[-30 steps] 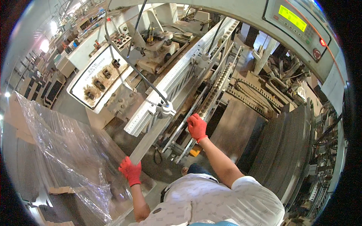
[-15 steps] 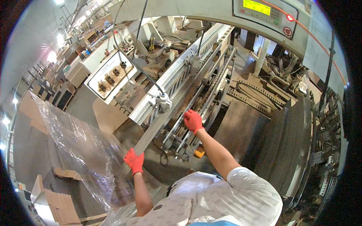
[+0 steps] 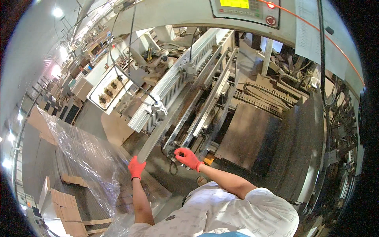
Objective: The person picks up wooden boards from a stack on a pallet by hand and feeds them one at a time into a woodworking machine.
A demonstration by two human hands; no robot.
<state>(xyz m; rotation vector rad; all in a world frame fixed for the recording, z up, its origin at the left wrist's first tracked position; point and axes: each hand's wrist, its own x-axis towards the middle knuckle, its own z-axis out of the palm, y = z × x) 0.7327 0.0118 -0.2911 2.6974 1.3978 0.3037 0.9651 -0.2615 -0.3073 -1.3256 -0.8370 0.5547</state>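
Note:
My left hand (image 3: 137,168), in a red glove, is closed on the near end of a long, narrow grey-brown board (image 3: 153,141). The board runs away from me along a silver metal fence (image 3: 173,93). Also gloved in red, my right hand (image 3: 188,158) is held at the near end of the machine's metal rails (image 3: 185,120), to the right of the board. Its fingers are curled together; what they hold, if anything, I cannot make out. A pale bar (image 3: 205,118) lies lengthwise among the rails.
Clear plastic film (image 3: 85,146) drapes over stacked panels at left, with cut board pieces (image 3: 65,205) below. A switch box (image 3: 109,89) stands beyond the film. Dark panels (image 3: 246,136) lie at right. A control panel (image 3: 245,10) and an orange cable (image 3: 302,19) are overhead.
My right hand has come back from over the rails to their near end. The pale bar now shows plainly among the rails. My left hand stays on the board's end; the view has shifted slightly.

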